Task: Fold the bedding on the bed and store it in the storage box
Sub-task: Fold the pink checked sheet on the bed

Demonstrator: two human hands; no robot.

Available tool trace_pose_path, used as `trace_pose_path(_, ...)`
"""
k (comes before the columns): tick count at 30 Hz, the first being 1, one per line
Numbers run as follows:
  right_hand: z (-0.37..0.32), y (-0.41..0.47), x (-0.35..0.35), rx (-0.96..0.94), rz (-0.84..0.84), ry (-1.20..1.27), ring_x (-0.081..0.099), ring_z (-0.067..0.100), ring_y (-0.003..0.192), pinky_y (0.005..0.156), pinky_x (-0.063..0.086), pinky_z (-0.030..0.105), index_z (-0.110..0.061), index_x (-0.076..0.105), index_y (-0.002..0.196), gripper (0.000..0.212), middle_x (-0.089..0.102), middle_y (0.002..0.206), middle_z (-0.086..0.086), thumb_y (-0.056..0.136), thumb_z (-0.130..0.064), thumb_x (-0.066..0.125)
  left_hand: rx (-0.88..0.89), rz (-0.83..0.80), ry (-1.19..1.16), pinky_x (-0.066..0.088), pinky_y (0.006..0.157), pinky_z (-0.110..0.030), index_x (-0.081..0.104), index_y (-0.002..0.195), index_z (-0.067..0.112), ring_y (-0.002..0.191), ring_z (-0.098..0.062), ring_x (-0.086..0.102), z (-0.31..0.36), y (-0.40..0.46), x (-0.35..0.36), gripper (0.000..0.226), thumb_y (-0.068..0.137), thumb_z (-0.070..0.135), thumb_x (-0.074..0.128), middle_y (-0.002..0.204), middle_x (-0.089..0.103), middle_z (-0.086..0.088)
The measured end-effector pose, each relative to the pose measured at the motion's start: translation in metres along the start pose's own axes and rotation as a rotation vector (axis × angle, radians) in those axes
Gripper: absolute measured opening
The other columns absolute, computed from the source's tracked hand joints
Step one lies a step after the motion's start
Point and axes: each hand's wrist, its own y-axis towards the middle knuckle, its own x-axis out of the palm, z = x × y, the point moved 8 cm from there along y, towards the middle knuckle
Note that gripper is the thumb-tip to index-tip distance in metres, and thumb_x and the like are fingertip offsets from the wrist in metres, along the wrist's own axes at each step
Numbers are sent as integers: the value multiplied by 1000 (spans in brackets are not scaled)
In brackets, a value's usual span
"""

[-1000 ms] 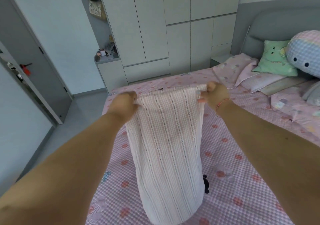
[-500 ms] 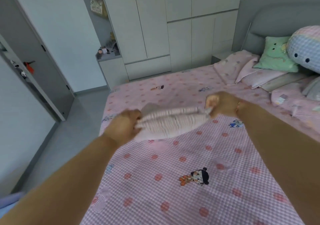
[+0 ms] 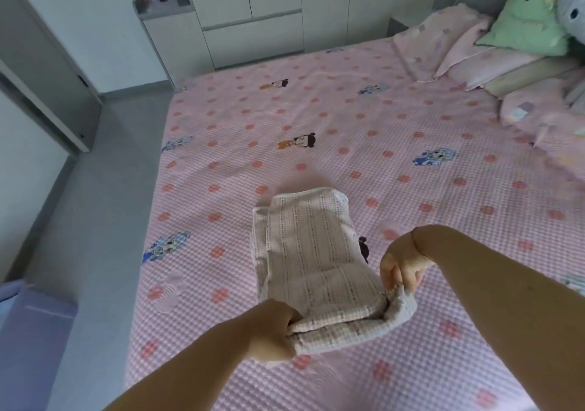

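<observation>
A pale checked, striped cloth (image 3: 311,252), folded into a narrow strip, lies on the pink patterned bed (image 3: 380,144) with its far end flat. My left hand (image 3: 272,331) grips the near left corner of the cloth. My right hand (image 3: 402,268) pinches the near right corner. The near edge is lifted slightly off the sheet between both hands. A lilac box-like thing (image 3: 28,331) on the floor at the lower left may be the storage box; I cannot tell.
Pink pillows (image 3: 449,43), a green cushion (image 3: 531,14) and a plush toy (image 3: 573,2) crowd the headboard end at the upper right. White wardrobe doors (image 3: 272,8) stand beyond the bed. Grey floor (image 3: 104,220) runs along the bed's left side.
The cloth hung upright from both hands, was then swung down, and now lies on the bed. Both hands have moved down and towards me, still holding its corners.
</observation>
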Motion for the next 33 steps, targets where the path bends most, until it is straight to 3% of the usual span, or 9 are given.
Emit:
trace_pose_path(6, -17, 40, -16, -161, 57, 391, 58, 11, 113, 102, 42, 31, -24, 59, 119, 25, 63, 118, -4, 102, -26, 40, 37, -130, -237, 44, 60, -22, 66, 80, 19, 68, -8, 57, 8, 20, 32, 6, 75, 19, 69, 70, 58, 8)
trace_pose_path(9, -10, 53, -26, -233, 34, 694, 61, 19, 114, 108, 38, 41, -15, 59, 123, 50, 67, 118, 3, 101, -48, 29, 24, -108, -369, 39, 55, -21, 60, 67, 20, 59, -7, 51, -1, 30, -5, 16, 77, 18, 73, 62, 53, 9)
trace_pose_path(13, 34, 54, -72, -321, 188, 1158, 58, 29, 113, 102, 40, 46, -9, 64, 116, 77, 66, 118, 11, 90, -67, 21, -35, 153, -529, 49, 61, -27, 66, 89, -2, 61, -12, 57, -39, 68, -115, 19, 82, 14, 73, 71, 63, -9)
trace_pose_path(16, 55, 68, -89, -377, 278, 1428, 50, 25, 121, 108, 32, 48, -15, 54, 125, 82, 59, 127, 6, 78, -77, 28, -126, 506, -750, 47, 78, -32, 71, 92, 13, 88, -23, 63, -79, 105, -191, 13, 81, 19, 75, 89, 69, -9)
trace_pose_path(20, 47, 107, -104, -287, 542, 1264, 36, 24, 137, 112, 25, 43, -18, 39, 142, 60, 44, 145, 3, 91, -46, 51, -333, 639, -1016, 45, 87, -37, 45, 135, 17, 107, -26, 57, -131, 153, -178, 66, 79, 29, 78, 121, 59, -13)
trace_pose_path(22, 43, 129, -105, -193, 623, 1173, 42, 26, 133, 101, 34, 36, -10, 44, 138, 55, 50, 139, 7, 90, -30, 61, -402, 602, -949, 44, 84, -34, 44, 135, 16, 105, -24, 57, -144, 168, -141, 73, 75, 33, 82, 119, 59, -9)
trace_pose_path(25, 49, 170, -91, 24, 603, 958, 50, 30, 124, 101, 41, 35, -5, 46, 136, 62, 53, 134, 12, 87, -38, 64, -461, 490, -1008, 50, 89, -36, 55, 116, 16, 98, -20, 62, -158, 191, -79, 85, 51, 59, 88, 110, 65, -2)
trace_pose_path(29, 50, 179, -104, -11, 797, 963, 58, 23, 94, 78, 46, 28, -5, 56, 122, 41, 62, 108, 11, 88, -25, 66, -548, 480, -921, 50, 86, -32, 60, 104, 13, 93, -22, 63, -162, 205, -49, 51, 69, 41, 84, 98, 68, -3)
trace_pose_path(33, 40, 147, -127, -224, 1039, 1086, 46, 15, 64, 57, 40, 26, -3, 57, 94, 26, 52, 74, 5, 88, -27, 64, -530, 1025, -704, 49, 61, -34, 56, 94, 11, 75, -28, 63, -151, 167, -88, 33, 88, 42, 65, 79, 63, -4)
